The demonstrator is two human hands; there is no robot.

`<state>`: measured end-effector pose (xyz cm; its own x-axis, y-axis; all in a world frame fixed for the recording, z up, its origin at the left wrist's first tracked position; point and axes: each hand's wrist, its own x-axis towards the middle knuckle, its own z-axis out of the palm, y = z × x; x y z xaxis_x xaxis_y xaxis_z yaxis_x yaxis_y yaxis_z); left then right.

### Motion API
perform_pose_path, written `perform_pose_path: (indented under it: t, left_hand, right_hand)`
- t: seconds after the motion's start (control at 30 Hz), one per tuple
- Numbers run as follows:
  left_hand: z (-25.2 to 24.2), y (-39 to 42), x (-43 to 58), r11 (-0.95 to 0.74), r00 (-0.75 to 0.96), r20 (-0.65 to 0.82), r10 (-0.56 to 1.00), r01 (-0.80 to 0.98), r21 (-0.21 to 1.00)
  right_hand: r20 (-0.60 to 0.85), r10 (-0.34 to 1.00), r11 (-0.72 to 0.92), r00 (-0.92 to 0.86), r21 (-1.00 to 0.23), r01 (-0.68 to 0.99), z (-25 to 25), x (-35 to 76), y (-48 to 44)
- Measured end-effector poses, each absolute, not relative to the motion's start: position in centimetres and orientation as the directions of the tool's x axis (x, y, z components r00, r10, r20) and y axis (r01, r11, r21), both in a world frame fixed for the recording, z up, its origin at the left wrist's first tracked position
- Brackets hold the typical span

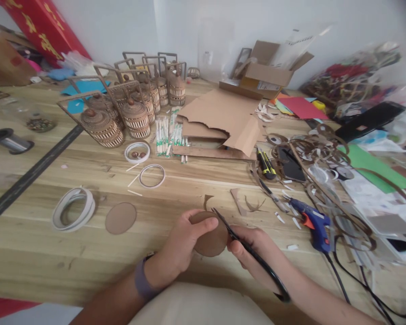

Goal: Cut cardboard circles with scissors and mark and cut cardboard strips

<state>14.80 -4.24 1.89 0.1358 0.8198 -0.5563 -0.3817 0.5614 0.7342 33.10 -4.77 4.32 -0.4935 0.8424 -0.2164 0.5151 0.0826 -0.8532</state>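
Note:
My left hand [186, 237] grips a round brown cardboard disc [210, 239], thumb lying across its upper face. Black-handled scissors [257, 257] are in my right hand [253, 246], their blades along the disc's upper right edge. Whether the blades bite into the cardboard I cannot tell. On the table to the left lies a second cardboard disc [121, 218], beside a white coiled ring [73, 209]. Thin curved cardboard offcuts [237, 201] are scattered just beyond my hands.
Several lidded woven-look baskets [135, 118] with tall handles stand at the back left. Torn cardboard sheets [219, 108] and wrapped sticks [164, 135] lie mid-table. To the right are a blue glue gun [313, 221] with its cord, a yellow-black utility knife [265, 163] and tangled cardboard strips [321, 144].

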Motion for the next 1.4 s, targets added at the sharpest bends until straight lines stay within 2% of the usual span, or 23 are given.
perform_pose_path:
  t: [0.1,0.23,0.43,0.7,0.9,1.13,1.4]
  left_hand:
    - [1.8,-4.3,14.9,0.559,0.118,-0.562,0.818,-0.393,0.731]
    - [1.9,-4.4,14.8,0.547,0.098,-0.544,0.834,-0.283,0.788]
    - [2.0,-4.3,14.6,0.529,0.085,-0.524,0.848,-0.222,0.819]
    - [2.0,-4.1,14.6,0.538,0.076,-0.535,0.841,-0.218,0.815]
    - [2.0,-4.2,14.6,0.527,0.19,-0.493,0.849,-0.221,0.821]
    - [1.9,-4.2,14.5,0.504,0.17,-0.481,0.86,-0.138,0.853]
    - [2.1,-4.1,14.3,0.479,0.238,-0.44,0.866,-0.141,0.866]
  right_hand:
    - [-0.216,0.843,0.088,-0.493,-0.848,0.522,4.4,32.9,-4.7]
    - [-0.222,0.817,0.103,-0.532,-0.852,0.514,4.8,32.8,-4.4]
    - [-0.243,0.802,0.085,-0.546,-0.858,0.506,4.6,33.2,-4.2]
    - [-0.274,0.791,0.066,-0.547,-0.851,0.521,4.2,33.8,-4.2]
    - [-0.268,0.765,0.086,-0.586,-0.859,0.505,4.6,34.0,-4.1]
    - [-0.298,0.764,0.083,-0.572,-0.834,0.546,4.4,34.1,-4.1]
    - [-0.279,0.737,0.13,-0.616,-0.836,0.534,4.9,34.4,-3.9]
